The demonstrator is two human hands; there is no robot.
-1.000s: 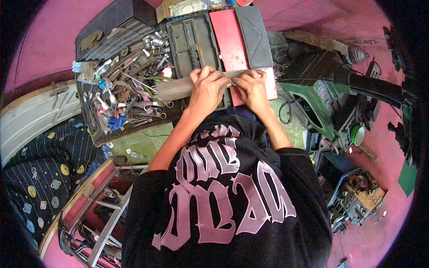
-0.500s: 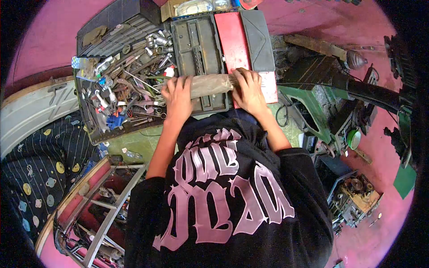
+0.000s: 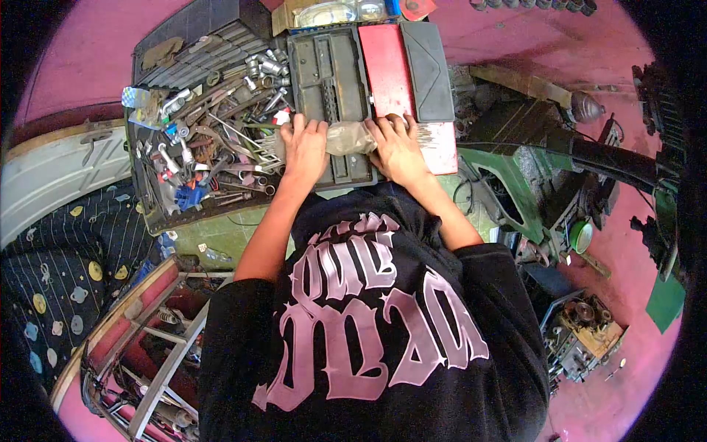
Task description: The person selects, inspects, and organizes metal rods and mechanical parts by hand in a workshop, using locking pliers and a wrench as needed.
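Observation:
A bundle of thin rods, which look like welding rods, lies sideways across the open black tool tray (image 3: 328, 74). Its crumpled, brownish see-through wrapper (image 3: 350, 138) shows between my hands. My left hand (image 3: 305, 151) closes over the left part of the bundle, fingertips curled on its far side. Over the right part, my right hand (image 3: 398, 149) grips in the same way. Bare rod ends (image 3: 427, 134) stick out to the right of my right hand, and more rods show left of my left hand.
Loose sockets, spanners and other hand tools (image 3: 213, 140) fill a wide case on the left. A red box panel (image 3: 385, 66) and a black case (image 3: 428, 70) sit to the right. Behind stands a carton (image 3: 283, 18). Green metal machinery (image 3: 508, 180) is at the right.
My hands have come closer together along the bundle. The wrapper between them is shorter and more bunched, and more bare rod shows at the right end.

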